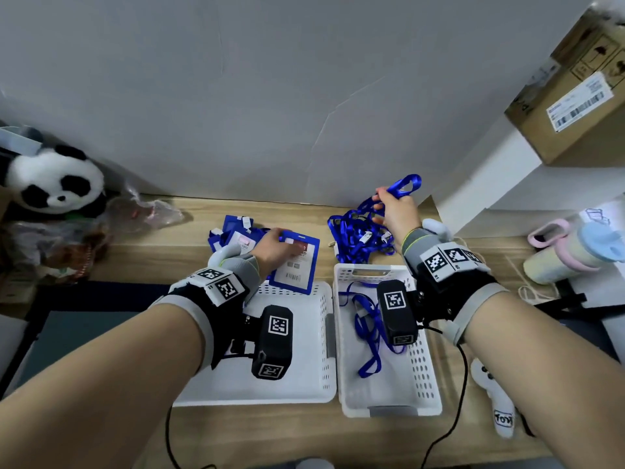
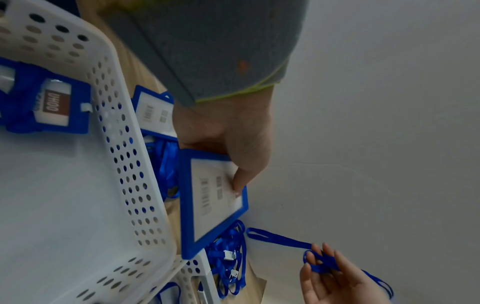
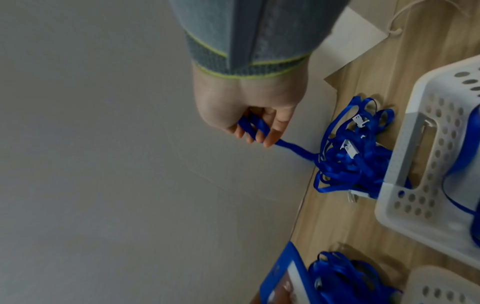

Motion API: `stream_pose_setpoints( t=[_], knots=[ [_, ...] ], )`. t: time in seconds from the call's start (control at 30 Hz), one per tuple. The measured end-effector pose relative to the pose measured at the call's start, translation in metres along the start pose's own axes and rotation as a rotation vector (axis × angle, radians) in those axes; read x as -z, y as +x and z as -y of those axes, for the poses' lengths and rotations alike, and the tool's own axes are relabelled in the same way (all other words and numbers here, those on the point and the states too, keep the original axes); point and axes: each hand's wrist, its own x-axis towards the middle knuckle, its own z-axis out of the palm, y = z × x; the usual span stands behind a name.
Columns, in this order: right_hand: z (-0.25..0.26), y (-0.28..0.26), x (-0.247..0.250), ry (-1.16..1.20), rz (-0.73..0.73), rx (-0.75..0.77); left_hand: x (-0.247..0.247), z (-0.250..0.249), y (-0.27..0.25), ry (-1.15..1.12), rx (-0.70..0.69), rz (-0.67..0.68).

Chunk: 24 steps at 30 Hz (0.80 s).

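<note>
The right hand (image 1: 399,214) is pinching the limp, tangly lanyard (image 1: 407,182) at its loop; the left hand (image 1: 274,248) is gripping the stiff, light badge (image 1: 297,265) by its edge.

**Soft, even indoor light, with wide-angle bending and some blur**

We see all three views under flat, diffuse light, with no clear source and no glare. In the head view the grey wall (image 1: 236,79) is evenly lit. Shadows around the white basket (image 1: 297,384) on the wooden table (image 1: 304,434) are faint and soft-edged. The lens bends the edges, so the cardboard box (image 1: 568,96) at top right leans and curves. In the left wrist view the right hand (image 2: 337,281) and its blue lanyard (image 2: 280,239) are smeared, and the print on the badge holder (image 2: 215,205) is soft. In the right wrist view the wall looks grainy.
</note>
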Motion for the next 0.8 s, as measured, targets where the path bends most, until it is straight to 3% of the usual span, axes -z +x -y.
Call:
stream_pose_setpoints(
  t=[0.1,0.33,0.6,0.8],
  knots=[
    [-0.012,0.014,0.005,-0.123,0.009,-0.074,-0.004,0.006,0.004,0.013,0.030,0.009],
    [-0.046,0.051,0.006,-0.393,0.214,-0.245,-0.008,0.019,0.019,-0.029,0.105,-0.005],
    [-0.066,0.058,0.009,-0.420,0.285,-0.367,-0.011,0.027,0.029,0.008,0.144,0.011],
    [-0.070,0.028,0.030,-0.197,0.302,-0.405,-0.022,0.031,0.027,0.010,0.147,0.062]
  ],
)
